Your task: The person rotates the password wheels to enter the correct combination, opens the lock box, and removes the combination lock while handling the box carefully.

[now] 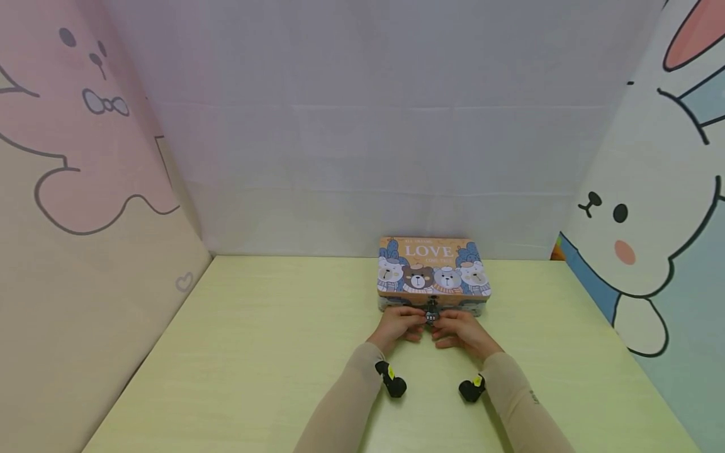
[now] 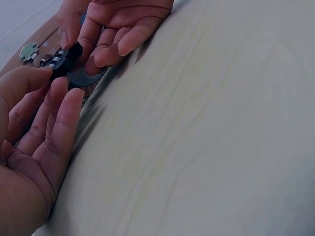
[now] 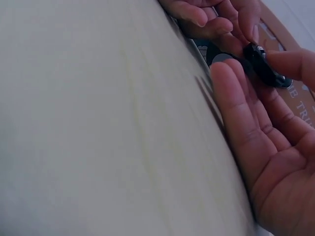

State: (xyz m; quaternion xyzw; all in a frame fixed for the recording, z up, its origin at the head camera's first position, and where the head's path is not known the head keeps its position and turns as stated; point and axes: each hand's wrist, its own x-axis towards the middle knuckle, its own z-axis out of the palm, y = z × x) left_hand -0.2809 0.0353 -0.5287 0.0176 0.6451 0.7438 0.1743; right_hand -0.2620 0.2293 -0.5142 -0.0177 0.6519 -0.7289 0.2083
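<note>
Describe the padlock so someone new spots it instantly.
On the pale yellow table, find the box marked LOVE with cartoon bears. At its front, between the left hand and right hand, is the padlock. Unlike the shiny metal latch beside it, it is dark-bodied, with a row of marked dials.

Padlock [image 1: 432, 316] before box [image 1: 433, 277], probably on latch [image 2: 29, 52]

From my end, the box [image 1: 433, 267] looks like smooth printed tin with a soft sheen, its clasp [image 2: 28, 51] shiny metal. I see a smooth padlock [image 2: 66, 61], a matt table [image 1: 272, 340] with faint wood grain, matt cloth sleeves [image 1: 347, 396], and a creased matt sheet [image 1: 374, 138] on the far side.
</note>
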